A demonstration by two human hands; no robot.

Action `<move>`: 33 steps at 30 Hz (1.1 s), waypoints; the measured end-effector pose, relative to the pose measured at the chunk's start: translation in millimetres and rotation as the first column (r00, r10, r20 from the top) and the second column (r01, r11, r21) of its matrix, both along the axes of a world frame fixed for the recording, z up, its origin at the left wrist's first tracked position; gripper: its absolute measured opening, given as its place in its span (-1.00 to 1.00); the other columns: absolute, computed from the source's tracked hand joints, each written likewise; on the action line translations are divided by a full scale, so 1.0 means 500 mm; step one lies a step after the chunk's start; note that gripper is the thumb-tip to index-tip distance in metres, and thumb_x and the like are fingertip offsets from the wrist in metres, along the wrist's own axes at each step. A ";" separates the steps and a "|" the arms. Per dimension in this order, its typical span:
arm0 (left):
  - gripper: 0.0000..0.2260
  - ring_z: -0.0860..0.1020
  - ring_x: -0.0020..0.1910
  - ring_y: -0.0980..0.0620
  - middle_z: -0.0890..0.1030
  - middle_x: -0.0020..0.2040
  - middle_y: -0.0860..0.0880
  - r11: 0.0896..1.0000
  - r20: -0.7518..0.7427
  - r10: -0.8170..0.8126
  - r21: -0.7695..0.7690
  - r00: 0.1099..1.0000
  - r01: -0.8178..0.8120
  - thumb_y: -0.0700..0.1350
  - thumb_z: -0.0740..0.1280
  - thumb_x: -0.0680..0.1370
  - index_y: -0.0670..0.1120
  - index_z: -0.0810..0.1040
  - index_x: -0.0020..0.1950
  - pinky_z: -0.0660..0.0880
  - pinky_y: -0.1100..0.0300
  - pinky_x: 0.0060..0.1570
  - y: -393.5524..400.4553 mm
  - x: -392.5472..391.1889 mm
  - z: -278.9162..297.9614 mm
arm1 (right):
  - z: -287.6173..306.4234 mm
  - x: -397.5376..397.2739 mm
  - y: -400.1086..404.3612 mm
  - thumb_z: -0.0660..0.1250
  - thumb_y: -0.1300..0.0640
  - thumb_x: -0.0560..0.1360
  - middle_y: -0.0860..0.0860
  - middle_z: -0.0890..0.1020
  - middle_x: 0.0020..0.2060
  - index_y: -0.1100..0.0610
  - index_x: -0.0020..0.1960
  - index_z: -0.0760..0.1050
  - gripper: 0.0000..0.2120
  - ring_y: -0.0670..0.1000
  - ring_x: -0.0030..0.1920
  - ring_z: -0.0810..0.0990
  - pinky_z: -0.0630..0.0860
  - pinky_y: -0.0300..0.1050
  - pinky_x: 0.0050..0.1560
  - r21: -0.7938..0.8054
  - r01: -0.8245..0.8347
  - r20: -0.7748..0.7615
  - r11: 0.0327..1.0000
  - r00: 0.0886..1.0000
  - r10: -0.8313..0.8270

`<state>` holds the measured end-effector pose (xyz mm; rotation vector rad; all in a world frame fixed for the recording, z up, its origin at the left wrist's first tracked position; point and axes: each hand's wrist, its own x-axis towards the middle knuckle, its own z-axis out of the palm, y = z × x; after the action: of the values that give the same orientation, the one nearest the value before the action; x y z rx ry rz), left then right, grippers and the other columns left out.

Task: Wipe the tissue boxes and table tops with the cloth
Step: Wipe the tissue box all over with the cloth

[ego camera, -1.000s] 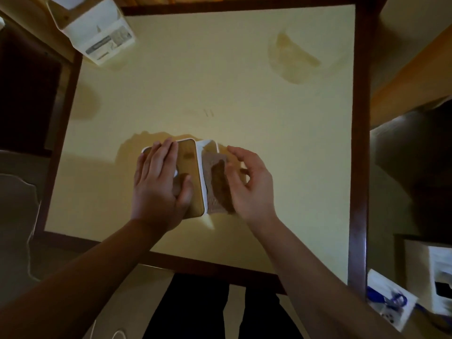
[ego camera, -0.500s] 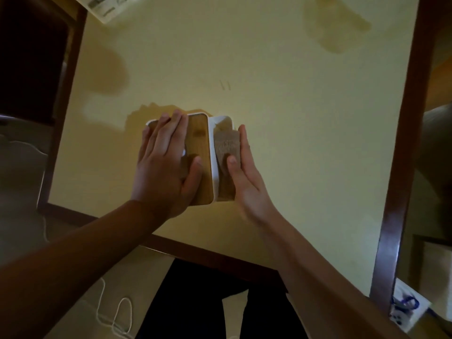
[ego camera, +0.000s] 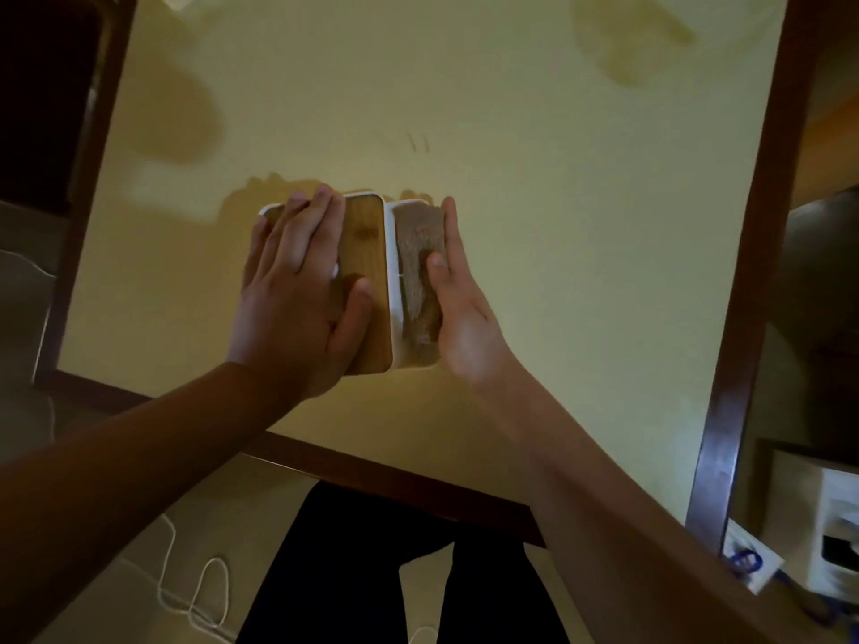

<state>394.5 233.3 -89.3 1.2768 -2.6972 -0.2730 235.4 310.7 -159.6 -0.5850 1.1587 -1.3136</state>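
Note:
A tissue box with a wooden lid and white walls stands on the yellow table top, near its front edge. My left hand lies flat on the lid, fingers straight and thumb resting on the wood. A folded brown cloth covers the box's right wall. My right hand presses it there with straight fingers along the cloth's outer edge and the thumb on the cloth's face. The box's left wall is hidden under my left hand.
A dark wooden frame borders the table. Darker stains mark the top at the far right and far left. A white cord lies on the floor at the lower left, and a white box stands at the lower right.
My right hand's fingers went from curled round the cloth to straight, and the cloth slid along the box's right wall toward its far end. My left hand stayed on the lid.

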 end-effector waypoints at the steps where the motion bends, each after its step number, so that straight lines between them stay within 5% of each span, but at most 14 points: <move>1: -0.36 0.19 0.62 -0.20 0.27 0.61 -0.22 1.000 0.002 -0.002 -0.002 1.000 0.002 0.11 0.14 0.65 -0.25 0.22 0.62 0.10 -0.25 0.57 0.000 0.000 0.001 | 0.001 0.010 0.019 0.11 -0.16 0.74 -0.09 0.11 0.70 -0.28 0.70 -0.20 -0.34 0.04 0.69 0.15 0.26 0.29 0.62 0.006 -0.010 -0.010 1.000 1.000 0.011; 5: -0.36 0.18 0.62 -0.18 0.26 0.62 -0.21 1.000 0.016 0.007 0.007 1.000 -0.007 0.11 0.14 0.64 -0.23 0.22 0.63 0.08 -0.22 0.58 0.000 -0.002 0.002 | -0.006 0.049 0.094 0.26 -0.18 0.68 -0.12 0.09 0.71 -0.24 0.70 -0.22 -0.20 0.05 0.67 0.20 0.39 0.31 0.54 0.013 0.012 0.017 1.000 1.000 -0.012; 11: -0.36 0.16 0.63 -0.17 0.25 0.62 -0.20 1.000 0.027 0.007 0.009 1.000 -0.007 0.10 0.14 0.64 -0.22 0.21 0.63 0.07 -0.23 0.59 0.001 -0.002 0.004 | -0.018 0.066 0.095 0.12 -0.31 0.70 -0.07 0.07 0.72 -0.16 0.72 -0.13 -0.28 0.04 0.72 -0.07 0.00 0.39 0.66 0.025 0.059 -0.059 0.998 0.997 -0.058; 14: -0.36 0.16 0.63 -0.18 0.25 0.62 -0.20 1.000 0.028 0.008 0.013 1.000 -0.008 0.10 0.13 0.64 -0.23 0.21 0.63 0.06 -0.22 0.59 0.000 -0.002 0.005 | -0.008 0.048 0.066 0.07 -0.37 0.69 -0.13 0.07 0.72 -0.25 0.70 -0.11 -0.32 -0.01 0.72 -0.05 0.02 0.35 0.67 0.043 0.030 -0.061 0.999 0.998 -0.028; 23: -0.36 0.18 0.62 -0.18 0.27 0.61 -0.19 1.000 0.018 0.006 0.008 1.000 -0.006 0.13 0.12 0.65 -0.22 0.22 0.63 0.09 -0.24 0.57 0.000 -0.001 0.004 | 0.010 -0.039 -0.080 0.15 -0.36 0.54 0.06 0.27 0.67 -0.01 0.72 0.13 -0.16 0.08 0.69 0.15 0.11 0.20 0.68 0.083 -0.003 -0.065 0.997 0.998 0.008; 30: -0.36 0.19 0.62 -0.21 0.27 0.61 -0.22 1.000 0.019 -0.009 0.000 1.000 0.009 0.11 0.12 0.65 -0.24 0.22 0.63 0.10 -0.25 0.57 0.001 -0.001 0.006 | 0.002 -0.004 0.007 0.07 -0.14 0.73 -0.07 0.07 0.71 -0.09 0.74 -0.14 -0.33 -0.05 0.69 0.09 0.08 0.19 0.69 -0.019 -0.045 0.130 0.999 0.990 0.048; 33: -0.35 0.19 0.62 -0.21 0.26 0.61 -0.21 1.000 0.029 0.001 0.005 1.000 -0.001 0.12 0.11 0.64 -0.24 0.21 0.63 0.10 -0.25 0.57 0.001 -0.002 0.006 | -0.004 0.028 0.075 0.10 -0.34 0.69 -0.15 0.02 0.72 -0.16 0.73 -0.16 -0.26 -0.03 0.72 -0.08 -0.01 0.32 0.68 -0.014 -0.055 0.044 0.998 0.997 0.055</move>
<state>393.5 233.9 -86.0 1.2933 -2.7217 -0.2636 249.6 348.3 -161.7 -0.5905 1.0913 -1.2818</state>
